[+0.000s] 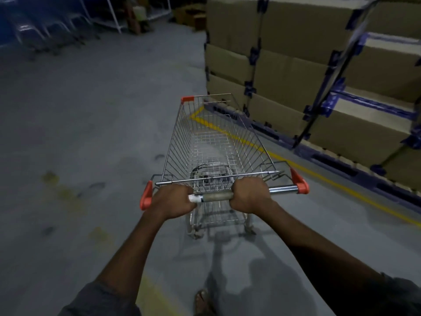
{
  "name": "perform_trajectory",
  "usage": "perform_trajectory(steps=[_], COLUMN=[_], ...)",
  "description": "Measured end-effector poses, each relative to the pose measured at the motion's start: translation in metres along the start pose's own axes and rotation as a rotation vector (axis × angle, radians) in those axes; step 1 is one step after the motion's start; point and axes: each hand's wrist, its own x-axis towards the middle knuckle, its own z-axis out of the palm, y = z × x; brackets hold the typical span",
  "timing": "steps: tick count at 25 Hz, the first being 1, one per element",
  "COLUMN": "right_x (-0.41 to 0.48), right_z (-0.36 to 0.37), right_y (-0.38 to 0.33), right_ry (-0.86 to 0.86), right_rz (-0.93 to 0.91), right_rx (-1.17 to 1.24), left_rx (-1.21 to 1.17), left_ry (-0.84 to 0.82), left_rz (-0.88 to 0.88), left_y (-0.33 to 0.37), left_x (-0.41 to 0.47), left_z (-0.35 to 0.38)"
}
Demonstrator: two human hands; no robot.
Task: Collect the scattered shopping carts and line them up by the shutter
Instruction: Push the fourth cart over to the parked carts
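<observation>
On the cart handle (216, 197), left hand (174, 201) and right hand (249, 195) grip.

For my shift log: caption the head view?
Left hand and right hand grip the handle of an empty shopping cart beside cardboard boxes.

Dim scene; blurred, bent edges (wide lens), shadows cast forward on floor (68, 133).

One shopping cart (211, 142), one left hand (173, 201), one right hand (250, 194) and one sandalled foot (201, 301) show.
</observation>
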Motion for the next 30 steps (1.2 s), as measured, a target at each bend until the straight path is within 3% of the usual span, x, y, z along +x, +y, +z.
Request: perform_trajectory(steps=[9,20,25,30], right_x=[0.141,0.371,0.492,0.612], right_z=[-0.023,-0.052,-0.068,-0.087], right_y=[-0.076,-0.156,-0.203,-0.245], right_ry=[0.063,0.116,0.137,0.119], right_rz=[-0.116,-0.279,-0.38,-0.461], right_rx=[-0.062,-0.109,-0.082,-0.081], left_rx=[0.09,-0.011,0.071,0.085], left_ry=[0.2,0.183,0.279,0.273], left_rz=[-0.111,-0.298,-0.444,-0.502], left_y=[-0.124,-0.291,-0.377,-0.461], left_x=[0.047,0.161,0.221,0.283], left_z=[-0.013,-0.059,-0.08,-0.107])
